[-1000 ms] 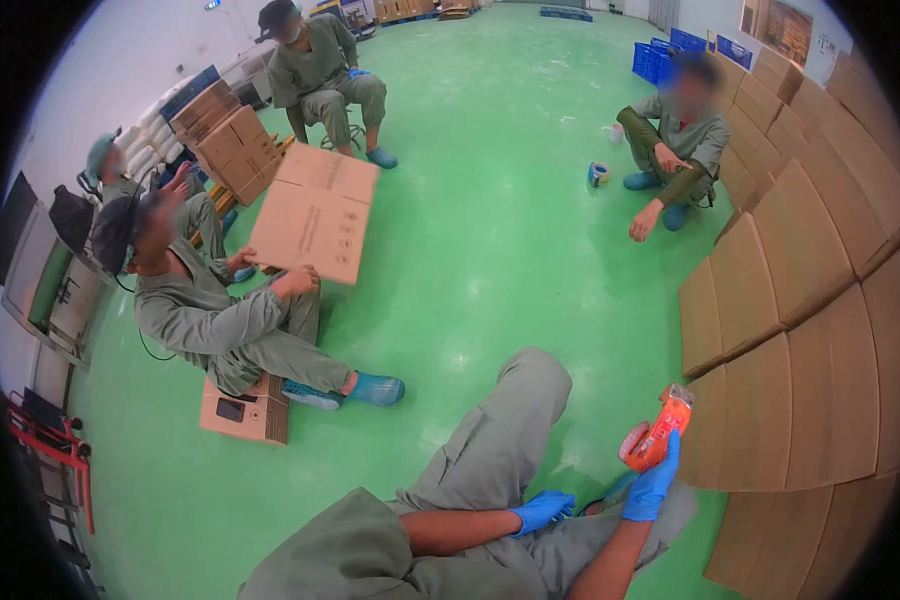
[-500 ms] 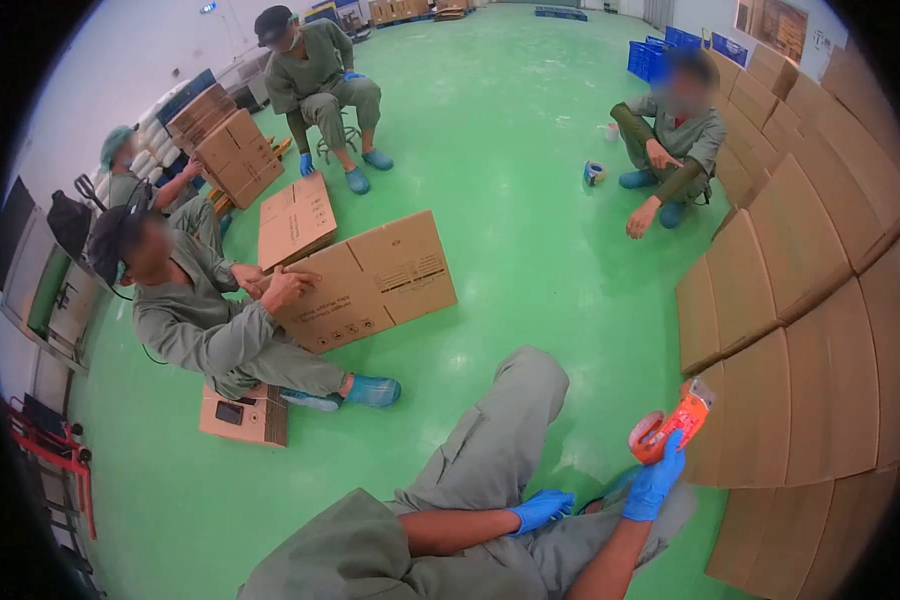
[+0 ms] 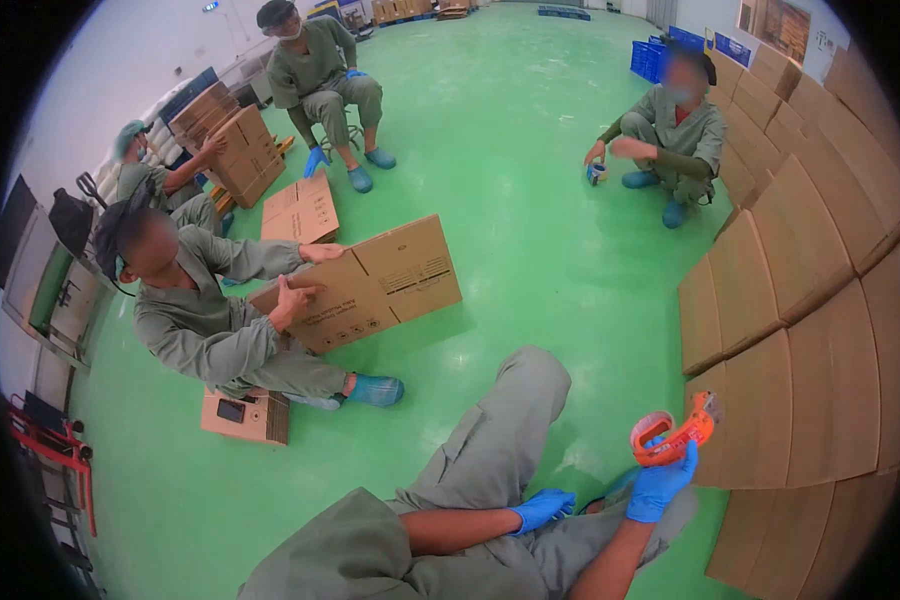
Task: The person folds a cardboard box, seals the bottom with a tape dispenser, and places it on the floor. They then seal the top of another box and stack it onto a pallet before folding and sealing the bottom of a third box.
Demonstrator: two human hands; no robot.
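My right hand [image 3: 660, 488], in a blue glove, is closed around the handle of an orange tape dispenser [image 3: 675, 440]. The dispenser is raised above my right leg, its metal cutting end toward the stacked cartons [image 3: 755, 420]. Across my lap lies my left hand [image 3: 542, 511], also gloved in blue, its fingers lying loosely along my trouser leg and nothing seen in it. To the left, a seated co-worker [image 3: 205, 300] holds a flattened carton [image 3: 385, 285] on edge with both hands.
A wall of cartons rises on the right. Beside it a squatting co-worker [image 3: 675, 130] reaches to a tape roll [image 3: 597, 174]. Another sits on a stool [image 3: 342, 133] at the back, near flat cartons [image 3: 300, 208]. A phone [image 3: 231, 411] lies on a carton stack [image 3: 270, 425].
My right hand has tilted the tape dispenser and shifted slightly right. The left co-worker's far hand moved along the carton's top edge. The squatting co-worker reached to the tape roll. My left hand stayed put.
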